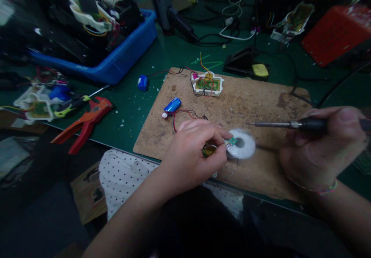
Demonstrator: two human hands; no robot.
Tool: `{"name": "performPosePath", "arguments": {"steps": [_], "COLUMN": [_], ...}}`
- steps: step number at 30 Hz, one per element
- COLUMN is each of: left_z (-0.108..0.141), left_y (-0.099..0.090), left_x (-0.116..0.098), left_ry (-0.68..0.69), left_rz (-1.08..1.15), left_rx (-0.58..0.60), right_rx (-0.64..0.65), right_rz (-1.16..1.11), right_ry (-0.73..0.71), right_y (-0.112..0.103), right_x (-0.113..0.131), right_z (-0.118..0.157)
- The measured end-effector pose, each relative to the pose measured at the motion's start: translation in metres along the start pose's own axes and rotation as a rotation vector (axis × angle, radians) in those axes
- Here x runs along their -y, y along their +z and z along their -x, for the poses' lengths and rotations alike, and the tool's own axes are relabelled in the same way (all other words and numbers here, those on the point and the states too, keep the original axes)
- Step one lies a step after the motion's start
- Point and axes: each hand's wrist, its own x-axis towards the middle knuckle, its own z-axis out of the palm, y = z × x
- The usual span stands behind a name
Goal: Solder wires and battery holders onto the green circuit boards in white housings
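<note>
Fingers of the left hand [198,148] pinch a small green circuit board [232,141] over the near edge of a white spool [241,143], on a brown board [249,107]. To the right, the right hand [321,146] is closed around a soldering iron [313,125], its tip pointing left, just beyond the spool. Farther off on the brown board lie a blue battery [173,105] and, beyond it to the right, a white case [208,84] with wires. A yellow sponge [260,70] sits past the board's far edge on the green surface [127,107].
</note>
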Motion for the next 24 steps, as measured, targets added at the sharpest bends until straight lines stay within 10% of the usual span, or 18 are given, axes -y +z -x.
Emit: {"name": "performPosePath", "arguments": {"steps": [11, 19, 24], "left_z": [0.01, 0.009, 0.007], "left_y": [0.011, 0.009, 0.009], "left_x": [0.008, 0.01, 0.009], "left_ry": [0.022, 0.046, 0.051], "left_rz": [0.081, 0.102, 0.091], "left_rx": [-0.096, -0.1, -0.102], "right_rx": [0.096, 0.155, 0.398], "right_rz": [0.048, 0.447, 0.57], "right_ry": [0.179, 0.159, 0.27], "right_y": [0.004, 0.062, 0.099], "right_x": [-0.033, -0.078, -0.093], "right_z": [-0.078, -0.172, -0.168]}}
